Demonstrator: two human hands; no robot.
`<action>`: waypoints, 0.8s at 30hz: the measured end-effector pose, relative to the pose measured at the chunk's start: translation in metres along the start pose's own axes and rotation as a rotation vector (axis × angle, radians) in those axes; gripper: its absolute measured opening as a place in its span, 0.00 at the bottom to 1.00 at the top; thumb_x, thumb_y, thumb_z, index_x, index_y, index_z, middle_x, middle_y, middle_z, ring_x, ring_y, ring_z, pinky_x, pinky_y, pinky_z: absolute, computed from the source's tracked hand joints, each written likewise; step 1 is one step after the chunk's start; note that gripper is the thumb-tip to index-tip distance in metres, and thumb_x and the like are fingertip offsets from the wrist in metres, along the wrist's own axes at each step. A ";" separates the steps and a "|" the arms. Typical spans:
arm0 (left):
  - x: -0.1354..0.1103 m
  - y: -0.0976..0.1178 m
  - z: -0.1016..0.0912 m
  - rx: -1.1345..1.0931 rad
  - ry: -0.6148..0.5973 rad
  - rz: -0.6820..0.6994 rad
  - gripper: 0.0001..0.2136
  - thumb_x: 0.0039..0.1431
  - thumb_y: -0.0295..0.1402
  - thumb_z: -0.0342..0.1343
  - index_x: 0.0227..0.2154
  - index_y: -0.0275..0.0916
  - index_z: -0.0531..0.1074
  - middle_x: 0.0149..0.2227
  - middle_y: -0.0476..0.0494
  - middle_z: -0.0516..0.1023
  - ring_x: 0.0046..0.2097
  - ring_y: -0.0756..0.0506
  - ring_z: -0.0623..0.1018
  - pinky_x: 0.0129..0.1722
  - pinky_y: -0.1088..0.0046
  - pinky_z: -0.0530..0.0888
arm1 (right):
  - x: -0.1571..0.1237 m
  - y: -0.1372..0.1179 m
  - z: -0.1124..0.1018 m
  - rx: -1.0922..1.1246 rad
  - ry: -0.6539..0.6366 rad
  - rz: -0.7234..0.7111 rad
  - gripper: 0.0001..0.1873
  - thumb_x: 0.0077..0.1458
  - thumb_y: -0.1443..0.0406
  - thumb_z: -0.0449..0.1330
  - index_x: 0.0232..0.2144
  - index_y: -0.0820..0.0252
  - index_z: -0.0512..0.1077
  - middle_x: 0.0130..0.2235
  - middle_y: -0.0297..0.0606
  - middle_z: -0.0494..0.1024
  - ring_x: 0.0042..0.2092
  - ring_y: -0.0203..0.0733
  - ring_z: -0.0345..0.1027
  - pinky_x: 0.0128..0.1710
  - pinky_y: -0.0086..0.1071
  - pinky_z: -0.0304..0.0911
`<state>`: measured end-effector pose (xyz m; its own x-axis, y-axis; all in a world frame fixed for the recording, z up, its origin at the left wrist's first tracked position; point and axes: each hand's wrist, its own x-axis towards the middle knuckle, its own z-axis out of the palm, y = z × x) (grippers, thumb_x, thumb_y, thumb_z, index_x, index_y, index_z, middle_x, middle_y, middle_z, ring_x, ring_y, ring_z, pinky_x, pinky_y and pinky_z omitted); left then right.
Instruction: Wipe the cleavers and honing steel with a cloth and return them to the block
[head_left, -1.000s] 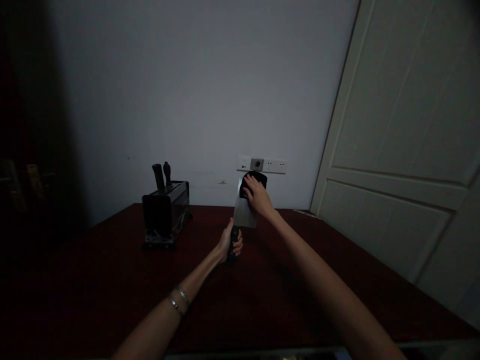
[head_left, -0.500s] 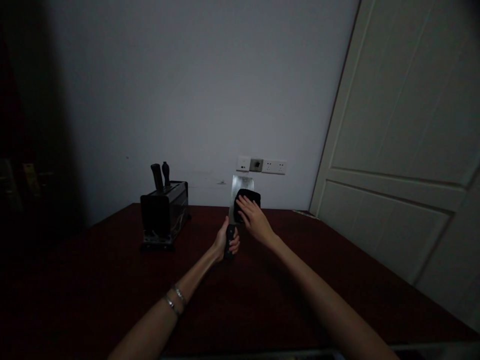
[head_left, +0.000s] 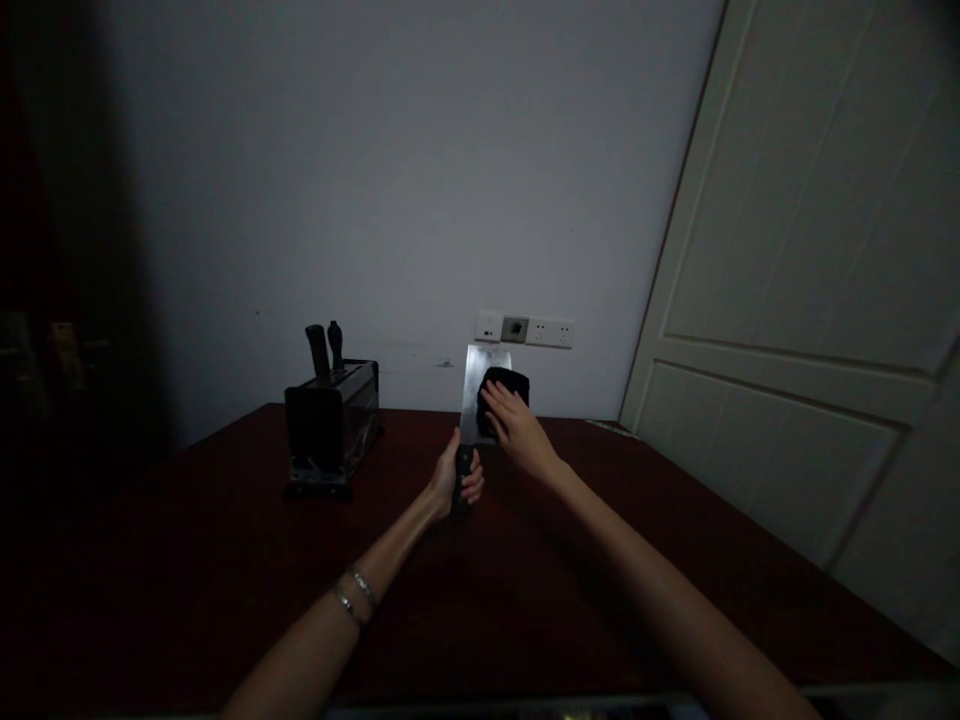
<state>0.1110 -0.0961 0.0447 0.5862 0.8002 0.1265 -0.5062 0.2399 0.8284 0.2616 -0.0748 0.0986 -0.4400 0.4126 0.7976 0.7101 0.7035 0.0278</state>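
A cleaver [head_left: 472,392] with a broad metal blade and a dark handle stands upright over the table, blade up. My left hand [head_left: 452,478] is wrapped round its handle, thumb near the blade's base. Against the blade's right part lies a black cloth [head_left: 511,382], pressed there by my right hand [head_left: 517,425], whose fingers lie over it. The cloth and hand hide the lower right of the blade.
A dark knife block [head_left: 319,430] with two black handles [head_left: 335,345] sticking out stands on the red-brown table [head_left: 420,610] at left. Behind are a wall with sockets [head_left: 540,331] and, to the right, a white panelled door [head_left: 780,400].
My right hand and the black cloth have moved slightly up and to the right across the blade. My left hand keeps its hold on the handle.
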 end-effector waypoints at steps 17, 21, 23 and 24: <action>0.003 -0.014 0.001 0.022 0.011 -0.054 0.30 0.54 0.60 0.30 0.14 0.39 0.56 0.08 0.55 0.52 0.09 0.54 0.52 0.09 0.80 0.55 | 0.052 0.036 -0.007 -0.089 -0.011 0.090 0.24 0.59 0.66 0.45 0.58 0.60 0.56 0.61 0.43 0.56 0.62 0.44 0.44 0.58 0.48 0.46; 0.003 -0.013 0.000 0.045 0.011 -0.060 0.29 0.54 0.59 0.30 0.14 0.39 0.55 0.08 0.55 0.52 0.09 0.54 0.53 0.09 0.80 0.55 | 0.040 0.023 -0.005 -0.096 -0.016 0.061 0.24 0.59 0.66 0.45 0.58 0.59 0.55 0.61 0.42 0.56 0.62 0.44 0.43 0.58 0.48 0.45; 0.003 -0.011 -0.002 0.041 0.017 -0.054 0.29 0.55 0.58 0.30 0.14 0.39 0.55 0.07 0.54 0.52 0.09 0.54 0.53 0.09 0.80 0.55 | 0.022 0.007 -0.002 -0.079 -0.051 -0.001 0.24 0.59 0.67 0.45 0.58 0.58 0.54 0.60 0.41 0.56 0.62 0.43 0.44 0.59 0.48 0.45; 0.003 -0.010 -0.003 0.040 0.026 -0.052 0.29 0.55 0.58 0.30 0.14 0.39 0.55 0.07 0.54 0.53 0.09 0.54 0.53 0.08 0.79 0.55 | 0.013 -0.001 0.000 -0.067 -0.073 -0.037 0.24 0.59 0.67 0.45 0.59 0.58 0.54 0.61 0.41 0.56 0.62 0.42 0.43 0.59 0.47 0.45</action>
<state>0.1159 -0.0938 0.0354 0.5946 0.8011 0.0687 -0.4493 0.2602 0.8547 0.2552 -0.0703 0.1090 -0.5036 0.4302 0.7492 0.7271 0.6794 0.0985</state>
